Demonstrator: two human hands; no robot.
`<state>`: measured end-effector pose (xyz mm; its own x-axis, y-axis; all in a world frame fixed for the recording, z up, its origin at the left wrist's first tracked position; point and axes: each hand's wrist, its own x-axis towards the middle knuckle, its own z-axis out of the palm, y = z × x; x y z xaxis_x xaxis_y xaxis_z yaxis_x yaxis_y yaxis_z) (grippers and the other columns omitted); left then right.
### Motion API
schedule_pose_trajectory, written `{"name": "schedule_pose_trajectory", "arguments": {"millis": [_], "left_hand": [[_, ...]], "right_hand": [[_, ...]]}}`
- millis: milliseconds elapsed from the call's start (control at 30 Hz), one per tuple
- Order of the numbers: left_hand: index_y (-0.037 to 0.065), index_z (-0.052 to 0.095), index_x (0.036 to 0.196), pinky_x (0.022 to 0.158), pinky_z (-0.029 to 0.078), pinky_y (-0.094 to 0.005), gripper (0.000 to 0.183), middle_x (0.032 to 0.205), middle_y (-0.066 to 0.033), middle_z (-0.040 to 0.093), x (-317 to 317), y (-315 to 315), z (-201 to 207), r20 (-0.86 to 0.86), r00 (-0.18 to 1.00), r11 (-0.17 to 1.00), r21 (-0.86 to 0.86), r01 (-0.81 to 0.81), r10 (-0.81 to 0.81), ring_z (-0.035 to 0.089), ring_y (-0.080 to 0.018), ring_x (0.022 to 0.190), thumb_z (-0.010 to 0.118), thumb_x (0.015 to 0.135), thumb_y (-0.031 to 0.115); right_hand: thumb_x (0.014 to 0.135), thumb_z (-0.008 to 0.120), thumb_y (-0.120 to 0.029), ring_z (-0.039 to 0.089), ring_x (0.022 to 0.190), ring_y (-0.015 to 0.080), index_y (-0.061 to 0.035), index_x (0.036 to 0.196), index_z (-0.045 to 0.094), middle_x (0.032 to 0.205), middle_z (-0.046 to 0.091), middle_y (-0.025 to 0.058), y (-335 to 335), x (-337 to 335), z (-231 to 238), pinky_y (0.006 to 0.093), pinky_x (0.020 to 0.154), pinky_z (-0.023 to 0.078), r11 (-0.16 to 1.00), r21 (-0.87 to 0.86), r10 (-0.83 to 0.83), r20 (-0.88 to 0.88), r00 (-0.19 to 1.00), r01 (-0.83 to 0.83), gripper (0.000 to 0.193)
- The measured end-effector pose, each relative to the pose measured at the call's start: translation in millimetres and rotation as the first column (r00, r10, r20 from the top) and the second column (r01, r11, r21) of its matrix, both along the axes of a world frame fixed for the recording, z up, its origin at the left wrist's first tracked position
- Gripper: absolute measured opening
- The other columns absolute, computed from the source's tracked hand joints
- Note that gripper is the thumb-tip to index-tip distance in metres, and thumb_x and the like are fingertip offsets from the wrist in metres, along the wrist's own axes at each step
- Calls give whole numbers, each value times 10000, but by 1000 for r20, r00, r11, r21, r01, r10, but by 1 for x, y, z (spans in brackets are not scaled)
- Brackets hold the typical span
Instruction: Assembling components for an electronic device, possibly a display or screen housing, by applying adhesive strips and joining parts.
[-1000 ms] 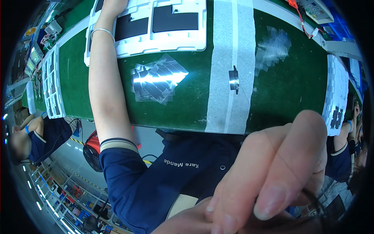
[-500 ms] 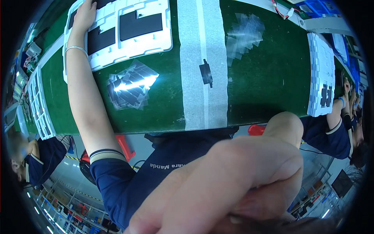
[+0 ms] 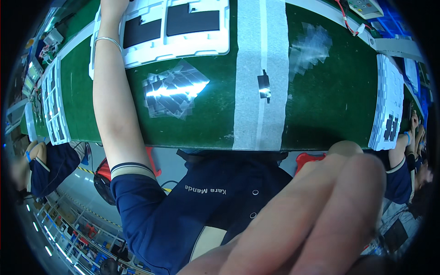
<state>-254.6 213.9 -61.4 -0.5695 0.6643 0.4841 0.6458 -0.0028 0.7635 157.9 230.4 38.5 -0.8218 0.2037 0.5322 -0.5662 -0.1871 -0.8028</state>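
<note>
Left grip (image 3: 114, 6) lies over a white tray (image 3: 224, 32) of black pieces (image 3: 192, 22).

One line of small white lettering (image 3: 205, 189), made up of two short words with capital initials, is running upside down across the chest of a dark blue, short-sleeved shirt (image 3: 183, 220) trimmed in beige.

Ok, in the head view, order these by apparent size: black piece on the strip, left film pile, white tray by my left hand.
White tray, partly out of frame
Left film pile
Black piece
</note>
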Motion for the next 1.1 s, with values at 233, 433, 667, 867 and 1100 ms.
{"name": "schedule_pose_trajectory", "arguments": {"millis": [233,433,667,867,1100], "left_hand": [[20,586,928,507,403,-215,154,751,-14,576,9,-11,30,192,977,974,-221,-51,94,512,-82,612,594,778,55],[19,594,776,482,361,-203,83,612,16,507,29,-15,56,208,952,975,-40,-219,223,462,-65,527,601,794,99],[37,600,1016,764,459,-259,218,894,-65,637,176,-53,42,508,825,923,-135,359,-247,600,-135,806,562,829,144],[-6,586,933,609,454,-178,150,801,-10,606,234,-79,39,770,494,797,30,604,-404,556,-45,691,605,823,95],[-40,585,869,698,474,-252,269,760,-92,635,240,-90,41,833,382,642,-41,765,-401,597,-123,713,437,917,179]], "right_hand": [[833,556,-212,516,1007,269,-27,1158,459,1108,508,179,25,16,11,348,824,432,996,74,-57,20,998,55,386],[831,565,-221,516,1006,272,-34,1154,467,1103,512,181,39,10,11,350,823,431,982,164,-96,-10,995,97,386],[727,689,-226,480,996,281,-21,1197,438,1150,471,146,52,-7,-16,347,844,412,-41,910,-742,-304,598,412,571],[673,731,-181,509,635,134,-44,1039,572,719,543,45,40,0,-48,249,561,406,664,704,-652,380,656,252,421],[724,679,-127,454,482,74,-23,817,609,544,511,18,34,6,-52,220,451,343,836,491,-523,574,630,247,156]]}}
